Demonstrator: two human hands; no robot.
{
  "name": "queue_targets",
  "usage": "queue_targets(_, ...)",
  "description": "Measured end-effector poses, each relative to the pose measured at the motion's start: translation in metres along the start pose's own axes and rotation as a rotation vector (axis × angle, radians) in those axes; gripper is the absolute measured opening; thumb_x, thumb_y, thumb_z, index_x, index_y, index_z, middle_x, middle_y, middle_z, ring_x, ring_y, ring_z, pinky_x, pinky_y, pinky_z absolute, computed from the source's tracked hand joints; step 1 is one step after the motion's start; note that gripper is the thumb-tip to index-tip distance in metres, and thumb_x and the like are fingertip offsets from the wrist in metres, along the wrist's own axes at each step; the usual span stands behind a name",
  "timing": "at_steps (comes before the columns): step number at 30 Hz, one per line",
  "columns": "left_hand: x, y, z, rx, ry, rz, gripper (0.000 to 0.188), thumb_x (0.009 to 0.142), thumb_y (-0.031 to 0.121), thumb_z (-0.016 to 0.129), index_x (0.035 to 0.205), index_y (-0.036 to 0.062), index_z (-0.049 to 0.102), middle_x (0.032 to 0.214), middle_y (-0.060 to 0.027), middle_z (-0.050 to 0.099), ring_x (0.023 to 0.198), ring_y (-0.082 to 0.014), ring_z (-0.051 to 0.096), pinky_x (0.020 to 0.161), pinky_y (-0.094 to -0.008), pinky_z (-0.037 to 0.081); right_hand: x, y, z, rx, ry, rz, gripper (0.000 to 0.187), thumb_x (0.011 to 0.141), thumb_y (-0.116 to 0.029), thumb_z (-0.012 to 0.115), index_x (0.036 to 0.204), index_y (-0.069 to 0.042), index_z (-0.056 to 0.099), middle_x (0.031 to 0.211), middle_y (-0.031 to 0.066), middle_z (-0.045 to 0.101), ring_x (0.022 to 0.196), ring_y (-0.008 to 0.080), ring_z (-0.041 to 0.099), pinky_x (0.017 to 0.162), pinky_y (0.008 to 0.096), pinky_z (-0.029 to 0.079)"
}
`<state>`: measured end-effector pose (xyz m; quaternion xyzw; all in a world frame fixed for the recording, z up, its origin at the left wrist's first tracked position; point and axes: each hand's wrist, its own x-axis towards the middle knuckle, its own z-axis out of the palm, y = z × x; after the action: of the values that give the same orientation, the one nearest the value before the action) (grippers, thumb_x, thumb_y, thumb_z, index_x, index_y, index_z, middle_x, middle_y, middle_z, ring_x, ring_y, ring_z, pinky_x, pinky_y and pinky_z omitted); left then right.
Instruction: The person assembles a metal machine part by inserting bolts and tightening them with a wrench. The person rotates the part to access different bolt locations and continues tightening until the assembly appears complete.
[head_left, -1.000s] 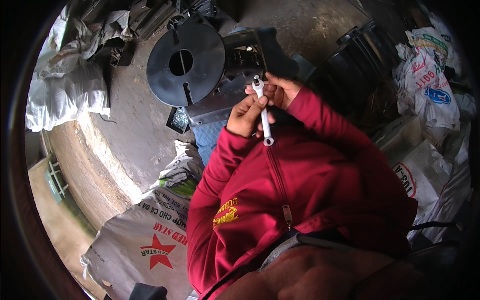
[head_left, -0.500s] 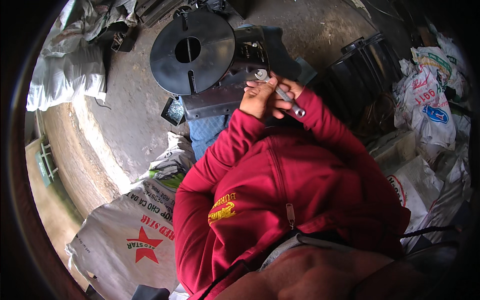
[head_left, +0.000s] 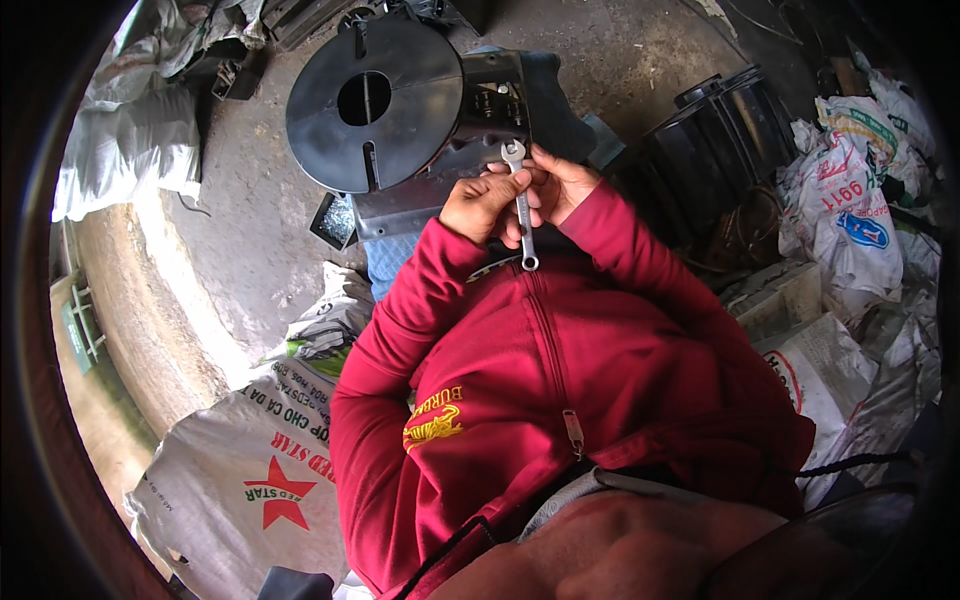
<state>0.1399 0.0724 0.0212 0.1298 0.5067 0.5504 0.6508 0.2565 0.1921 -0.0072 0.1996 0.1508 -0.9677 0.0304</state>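
A silver combination wrench (head_left: 523, 215) lies across my fingers in front of my jacket, its open jaw away from me and its ring end toward me. My left hand (head_left: 482, 205) is closed on its shaft, the thumb pressed along it. Close beside it, my right hand (head_left: 566, 184) has its fingers curled in behind the wrench, the thumb near the jaw. Whatever those fingers hold is hidden. Just beyond both hands, a black housing (head_left: 405, 214) bears a round black slotted disc (head_left: 415, 110) with a hole in its middle.
Left of the housing is a small dark tray (head_left: 334, 222) of small metal parts. Black plastic parts (head_left: 715, 130) stand to the right, near white printed sacks (head_left: 840, 200). Another white sack (head_left: 235, 480) lies at the lower left, and clear plastic sheeting (head_left: 130, 150) at the far left.
The wrench has turned from slanting to nearly straight toward me. My left hand has moved left and a little nearer, and the right hand now shows more beside it.
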Motion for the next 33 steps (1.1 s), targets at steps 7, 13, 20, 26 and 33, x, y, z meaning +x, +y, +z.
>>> queue_targets(7,-0.015,0.003,-0.001,0.264,0.008,0.115,0.028,0.091,0.029,0.048,0.083,0.0038,0.058,0.063,-0.0031,0.058,0.041,-0.0075,0.048,0.036,-0.0188,0.037,-0.005,-0.009,0.006,0.012,0.033,-0.038,0.035,0.089,-0.032,0.050,0.104,-0.001,0.056,0.112,0.0153,0.055,0.089,0.0232,0.058,0.079,0.0406,0.048)
queue_targets(13,-0.038,-0.024,0.003,0.128,-0.055,0.265,0.021,0.093,0.022,0.045,0.096,0.0052,0.057,0.064,0.0014,0.052,0.057,-0.0044,0.046,0.053,-0.0187,0.036,-0.033,-0.084,-0.033,-0.647,0.328,-0.471,0.029,0.088,-0.028,0.051,0.096,-0.002,0.060,0.098,0.0114,0.063,0.097,0.0171,0.057,0.078,0.0276,0.046)
queue_targets(20,-0.049,-0.009,-0.002,0.497,-0.247,0.272,0.024,0.089,0.017,0.051,0.106,0.0031,0.060,0.070,0.0000,0.057,0.060,-0.0059,0.049,0.057,-0.0223,0.041,0.041,-0.095,0.089,-1.575,-0.477,-0.482,0.054,0.066,-0.026,0.074,0.111,-0.002,0.055,0.110,0.0099,0.058,0.102,0.0240,0.054,0.091,0.0326,0.039)
queue_targets(26,-0.177,0.039,-0.089,0.372,0.386,0.364,0.038,0.087,0.005,0.045,0.125,0.0011,0.042,0.073,-0.0040,0.059,0.063,-0.0075,0.053,0.057,-0.0200,0.040,0.058,-0.094,0.086,-2.099,-0.759,-0.728,0.058,0.064,-0.021,0.075,0.114,-0.003,0.053,0.115,0.0122,0.054,0.109,0.0252,0.050,0.092,0.0354,0.040)
queue_targets(33,-0.178,0.048,-0.125,0.635,0.766,0.371,0.024,0.087,0.008,0.051,0.110,0.0001,0.049,0.070,-0.0041,0.058,0.060,-0.0080,0.052,0.056,-0.0203,0.040,0.033,-0.083,0.113,-1.148,-0.525,0.044,0.058,0.071,-0.018,0.068,0.121,0.000,0.046,0.126,0.0127,0.047,0.116,0.0239,0.045,0.095,0.0354,0.037)
